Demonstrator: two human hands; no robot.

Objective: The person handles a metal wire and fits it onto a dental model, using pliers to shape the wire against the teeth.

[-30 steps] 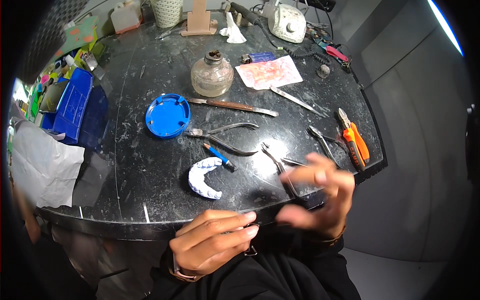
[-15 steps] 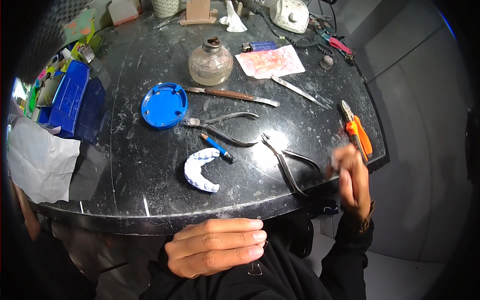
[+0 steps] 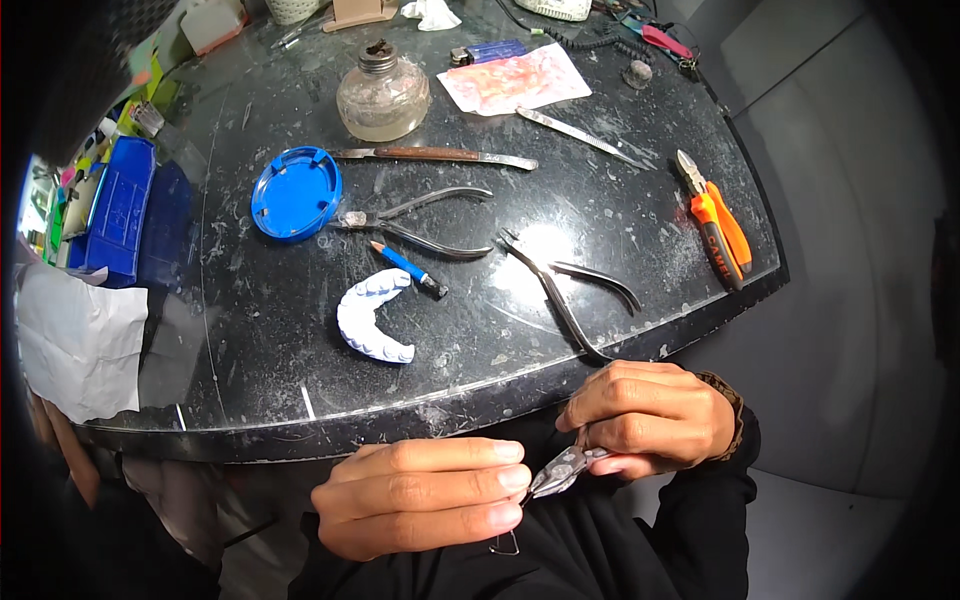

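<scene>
My left hand [image 3: 420,497] is closed at the lap before the table edge, fingertips pressed together on a thin bent metal wire [image 3: 507,545], whose looped end hangs below them. Close beside it, my right hand [image 3: 655,415] pinches a small grey, white-spotted piece [image 3: 560,470]. Its narrow end meets the left fingertips at the wire; its kind cannot be made out. On the table beyond lie a white horseshoe-shaped dental cast [image 3: 362,322], a short blue pencil [image 3: 410,268] and two metal pliers, one [image 3: 560,300] near the edge, the other [image 3: 440,246] farther left.
Orange-handled pliers [image 3: 733,235] lie at the right edge. Farther back are a blue round lid [image 3: 297,195], a wooden-handled knife [image 3: 430,154], a glass spirit lamp [image 3: 382,108], a pink-stained sheet [image 3: 515,80] and a slim metal tool [image 3: 580,136]. Left are a blue box [image 3: 120,215] and white paper [image 3: 80,340].
My right hand has moved from beside the orange-handled pliers down and left to my left hand, bringing the grey piece to the wire. The view has shifted slightly; table things have stayed put.
</scene>
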